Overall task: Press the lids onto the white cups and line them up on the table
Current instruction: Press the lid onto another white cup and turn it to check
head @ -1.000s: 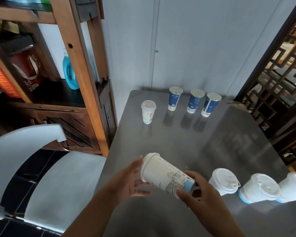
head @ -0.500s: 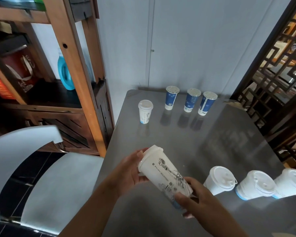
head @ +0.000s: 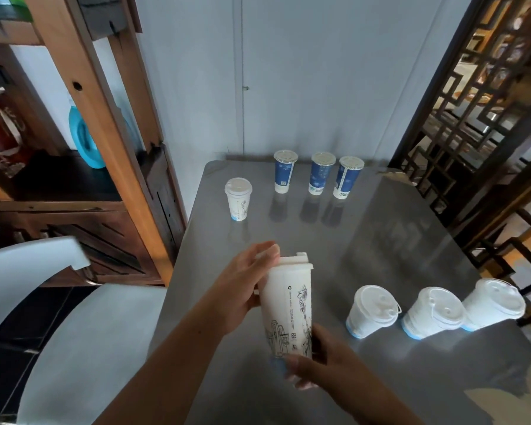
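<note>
White printed cup (head: 290, 308): your right hand (head: 328, 366) is gripping its base, left hand (head: 242, 286) clasping its rim; it's pointing lid-up, nearly vertical.

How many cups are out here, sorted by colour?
White cups: 5, namely the held white cup, the lone white cup farther back, and the near row of three
Blue cups: 3
Total: 8
</note>
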`<state>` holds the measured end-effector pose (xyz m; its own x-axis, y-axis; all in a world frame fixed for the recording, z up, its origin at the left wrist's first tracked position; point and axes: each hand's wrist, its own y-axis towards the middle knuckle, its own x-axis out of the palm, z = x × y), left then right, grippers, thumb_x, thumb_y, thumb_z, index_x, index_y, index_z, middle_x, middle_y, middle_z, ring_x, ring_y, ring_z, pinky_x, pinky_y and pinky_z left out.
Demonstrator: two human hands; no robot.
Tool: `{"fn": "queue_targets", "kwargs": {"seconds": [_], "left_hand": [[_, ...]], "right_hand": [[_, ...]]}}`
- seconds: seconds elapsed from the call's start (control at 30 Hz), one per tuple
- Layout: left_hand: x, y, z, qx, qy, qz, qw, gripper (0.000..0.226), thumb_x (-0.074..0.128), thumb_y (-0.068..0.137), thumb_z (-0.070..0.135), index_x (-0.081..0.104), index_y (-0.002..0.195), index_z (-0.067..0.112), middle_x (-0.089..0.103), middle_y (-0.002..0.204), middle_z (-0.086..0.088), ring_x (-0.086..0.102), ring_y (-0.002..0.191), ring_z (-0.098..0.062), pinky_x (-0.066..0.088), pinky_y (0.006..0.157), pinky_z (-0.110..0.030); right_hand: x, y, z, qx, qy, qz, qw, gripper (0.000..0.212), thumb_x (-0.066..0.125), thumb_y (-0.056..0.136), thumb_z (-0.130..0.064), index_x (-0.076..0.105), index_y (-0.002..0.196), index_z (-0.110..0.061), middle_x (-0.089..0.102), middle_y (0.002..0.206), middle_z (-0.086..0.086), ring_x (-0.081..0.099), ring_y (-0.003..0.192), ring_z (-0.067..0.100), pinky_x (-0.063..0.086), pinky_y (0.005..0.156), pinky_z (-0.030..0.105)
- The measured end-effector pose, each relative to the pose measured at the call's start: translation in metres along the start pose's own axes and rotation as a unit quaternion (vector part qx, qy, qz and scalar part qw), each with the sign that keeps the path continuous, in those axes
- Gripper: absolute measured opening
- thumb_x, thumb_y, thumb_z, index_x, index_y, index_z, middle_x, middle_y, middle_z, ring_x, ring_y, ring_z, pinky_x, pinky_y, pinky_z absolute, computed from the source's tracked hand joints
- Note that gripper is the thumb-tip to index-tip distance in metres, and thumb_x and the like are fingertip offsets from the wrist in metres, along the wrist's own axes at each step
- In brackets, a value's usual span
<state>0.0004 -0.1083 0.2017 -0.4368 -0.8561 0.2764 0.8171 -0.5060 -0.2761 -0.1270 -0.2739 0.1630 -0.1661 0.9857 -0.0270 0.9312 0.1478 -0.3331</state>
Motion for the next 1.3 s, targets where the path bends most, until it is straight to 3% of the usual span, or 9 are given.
{"fn": "queue_targets", "kwargs": {"seconds": [0.13,0.23,0.33,0.47,0.67,0.9,1.07,1.17,1.3], "left_hand": [[0.002,-0.007,-0.024,-0.018,-0.008,-0.017,1.0,0.081,0.078,0.069,0.052,0.046,0.139,0.028,0.071,0.124,-0.01,0.071,0.109,-0.032,0.062,0.074,-0.045],[0.014,-0.006,-0.039,0.0,0.04,-0.033,0.999,0.054,0.08,0.075,0.042,0.065,0.124,0.025,0.075,0.118,-0.01,0.073,0.107,-0.031,0.062,0.083,-0.053],[0.026,0.0,-0.043,0.014,0.056,-0.016,0.998,0.038,0.079,0.081,0.04,0.071,0.117,0.029,0.074,0.121,-0.01,0.073,0.109,-0.03,0.062,0.081,-0.047],[0.033,0.018,-0.04,0.015,0.089,-0.001,0.996,0.041,0.078,0.083,0.046,0.067,0.121,0.036,0.073,0.124,-0.003,0.072,0.112,-0.024,0.063,0.083,-0.041],[0.029,0.073,-0.022,-0.001,0.13,0.012,0.991,0.048,0.081,0.074,0.049,0.068,0.118,0.033,0.074,0.123,0.001,0.073,0.111,-0.023,0.06,0.091,-0.051],[-0.009,0.183,-0.018,0.003,0.194,0.05,0.98,0.042,0.081,0.081,0.023,0.062,0.116,0.035,0.068,0.117,0.004,0.074,0.102,-0.021,0.064,0.079,-0.039],[-0.043,0.282,-0.029,0.03,0.267,0.052,0.962,0.042,0.082,0.08,0.01,0.061,0.112,0.029,0.074,0.103,0.009,0.073,0.095,-0.015,0.059,0.08,-0.021],[-0.062,0.334,-0.042,0.035,0.281,0.074,0.956,0.044,0.081,0.083,0.009,0.062,0.121,0.016,0.076,0.109,-0.003,0.073,0.101,-0.02,0.058,0.088,-0.031],[-0.084,0.381,-0.053,0.065,0.297,0.096,0.948,0.051,0.084,0.08,0.016,0.06,0.124,0.025,0.074,0.104,0.009,0.072,0.093,0.0,0.057,0.079,-0.015]], "right_hand": [[-0.017,0.004,0.004,-0.006,0.005,0.037,0.999,0.044,0.08,0.075,-0.036,0.061,0.115,-0.036,0.076,0.101,0.005,0.073,0.078,0.021,0.058,0.069,0.032],[-0.033,0.007,0.004,-0.021,-0.022,0.021,0.999,0.045,0.079,0.076,-0.032,0.059,0.117,-0.033,0.076,0.107,-0.008,0.073,0.088,0.008,0.055,0.07,0.022],[-0.051,0.01,0.0,-0.02,-0.053,-0.01,0.998,0.044,0.077,0.08,-0.027,0.058,0.119,-0.033,0.073,0.112,-0.019,0.069,0.103,0.001,0.054,0.076,0.015],[-0.088,0.028,-0.015,-0.012,-0.089,0.001,0.996,0.055,0.077,0.075,-0.039,0.056,0.124,-0.026,0.073,0.112,-0.008,0.07,0.1,0.004,0.058,0.086,0.026],[-0.135,0.091,-0.053,-0.028,-0.145,0.001,0.989,0.033,0.076,0.08,-0.033,0.06,0.109,-0.033,0.074,0.106,-0.01,0.07,0.098,0.007,0.057,0.091,0.036],[-0.173,0.211,-0.048,-0.036,-0.19,0.013,0.981,0.05,0.078,0.075,-0.029,0.057,0.12,-0.02,0.071,0.112,-0.001,0.069,0.102,0.015,0.055,0.094,0.046],[-0.205,0.313,-0.023,-0.034,-0.202,0.03,0.978,0.055,0.077,0.064,-0.05,0.054,0.113,-0.043,0.071,0.108,-0.018,0.07,0.096,0.001,0.058,0.089,0.036],[-0.222,0.367,-0.005,-0.041,-0.21,0.039,0.976,0.051,0.076,0.065,-0.055,0.051,0.109,-0.056,0.069,0.102,-0.03,0.07,0.095,-0.003,0.059,0.086,0.032],[-0.236,0.424,0.012,-0.065,-0.24,0.045,0.968,0.072,0.075,0.068,-0.054,0.043,0.131,-0.036,0.066,0.103,-0.026,0.068,0.095,-0.008,0.059,0.089,0.029]]}}
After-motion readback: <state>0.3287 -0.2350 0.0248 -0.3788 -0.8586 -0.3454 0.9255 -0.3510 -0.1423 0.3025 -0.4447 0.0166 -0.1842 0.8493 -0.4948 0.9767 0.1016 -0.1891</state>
